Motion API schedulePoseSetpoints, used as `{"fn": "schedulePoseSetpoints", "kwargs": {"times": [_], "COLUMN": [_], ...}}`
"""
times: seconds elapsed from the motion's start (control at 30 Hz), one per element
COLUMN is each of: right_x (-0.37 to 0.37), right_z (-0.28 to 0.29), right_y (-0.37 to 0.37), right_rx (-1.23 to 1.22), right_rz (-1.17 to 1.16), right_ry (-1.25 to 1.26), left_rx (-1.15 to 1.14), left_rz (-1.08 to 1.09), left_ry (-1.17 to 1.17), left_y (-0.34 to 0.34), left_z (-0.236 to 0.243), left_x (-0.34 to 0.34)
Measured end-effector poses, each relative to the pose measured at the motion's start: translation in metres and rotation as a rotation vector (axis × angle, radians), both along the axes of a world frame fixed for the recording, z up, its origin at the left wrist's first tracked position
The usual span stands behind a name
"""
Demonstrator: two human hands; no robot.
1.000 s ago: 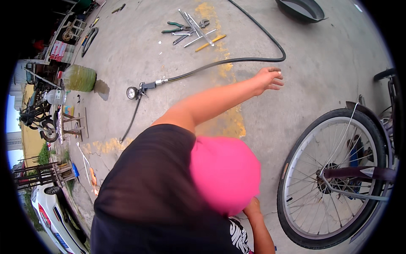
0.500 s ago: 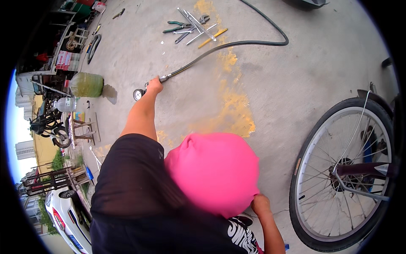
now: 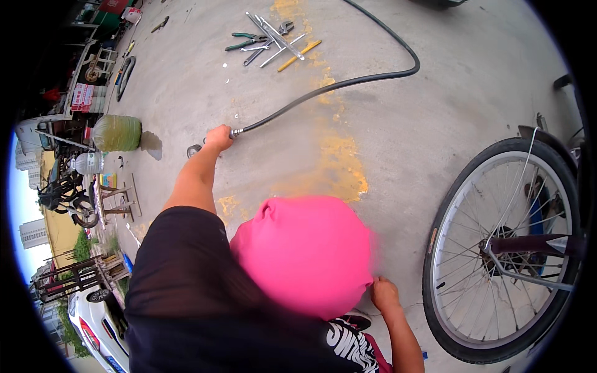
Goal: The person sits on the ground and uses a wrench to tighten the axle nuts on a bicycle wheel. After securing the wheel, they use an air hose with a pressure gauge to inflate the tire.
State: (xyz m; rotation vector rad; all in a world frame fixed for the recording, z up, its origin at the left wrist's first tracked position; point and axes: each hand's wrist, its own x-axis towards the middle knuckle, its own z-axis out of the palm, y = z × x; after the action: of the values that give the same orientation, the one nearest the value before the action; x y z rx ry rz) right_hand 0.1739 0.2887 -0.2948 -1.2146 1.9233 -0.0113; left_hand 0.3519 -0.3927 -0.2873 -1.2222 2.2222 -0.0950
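Neither of my hands shows. Just below me another person in a black top and pink head covering (image 3: 301,255) bends down. This person's left arm reaches up-left, the hand (image 3: 217,137) gripping an air inflator with a round gauge (image 3: 193,150), joined to a black hose (image 3: 379,76). The other hand (image 3: 384,293) is at the lower right edge of the head covering, partly curled. A bicycle wheel (image 3: 436,236) stands upright at the right. Above the hose lie pliers (image 3: 238,46), wrenches and a yellow-handled tool (image 3: 299,55) on the concrete.
Water jugs (image 3: 118,132), a small wooden stool (image 3: 127,198) and a motorcycle (image 3: 62,196) line the left side, with a white car (image 3: 87,311) lower down. A dark basin (image 3: 438,2) shows at the top edge. Yellow paint (image 3: 339,168) marks the concrete ground.
The person's upper arm has swung from reaching right to upper left, and that hand has taken hold of the inflator. The other hand has risen slightly at the head covering's edge.
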Motion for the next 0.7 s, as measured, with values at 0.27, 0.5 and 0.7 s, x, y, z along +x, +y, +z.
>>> {"fn": "schedulePoseSetpoints", "kwargs": {"times": [0.27,0.5,0.7], "right_x": [-0.010,-0.010,-0.011], "right_z": [0.047,0.091,0.099], "right_y": [0.062,0.113,0.138], "right_rx": [0.149,0.152,0.140], "right_rz": [0.046,-0.080,-0.221], "right_ry": [-0.061,-0.042,0.026], "left_rx": [0.117,0.387,0.765], "left_rz": [-0.240,-0.564,-0.434], "left_ry": [0.434,0.915,0.970], "left_y": [0.005,0.095,0.152], "left_z": [0.107,0.267,0.350], "left_x": [-0.123,-0.332,-0.432]}}
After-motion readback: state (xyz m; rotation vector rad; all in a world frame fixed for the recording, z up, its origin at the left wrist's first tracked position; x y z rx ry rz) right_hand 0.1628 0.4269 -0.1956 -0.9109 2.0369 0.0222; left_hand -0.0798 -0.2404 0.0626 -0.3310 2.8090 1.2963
